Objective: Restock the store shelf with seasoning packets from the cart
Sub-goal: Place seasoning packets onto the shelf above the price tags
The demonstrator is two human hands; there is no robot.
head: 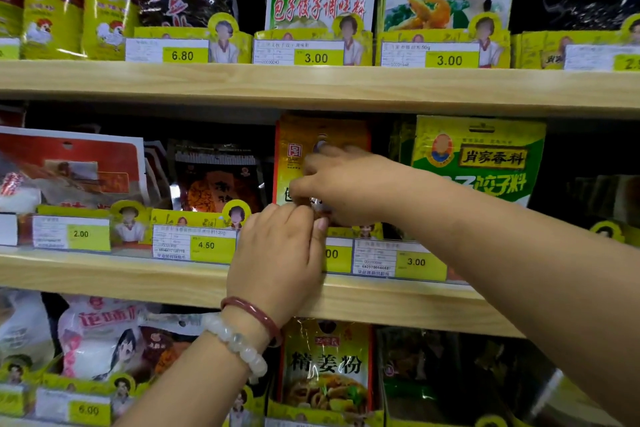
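Head view shows both hands at the middle shelf [194, 282], the left hand [277, 253] and right hand [341, 184] with fingers curled on an orange seasoning packet [294, 149] standing upright there.

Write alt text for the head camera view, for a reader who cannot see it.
Two hands, left hand and right hand, hold an orange seasoning packet upright on the middle wooden shelf of a store display. Yellow price tags line the shelf fronts, and other seasoning packets fill the shelves above and below.
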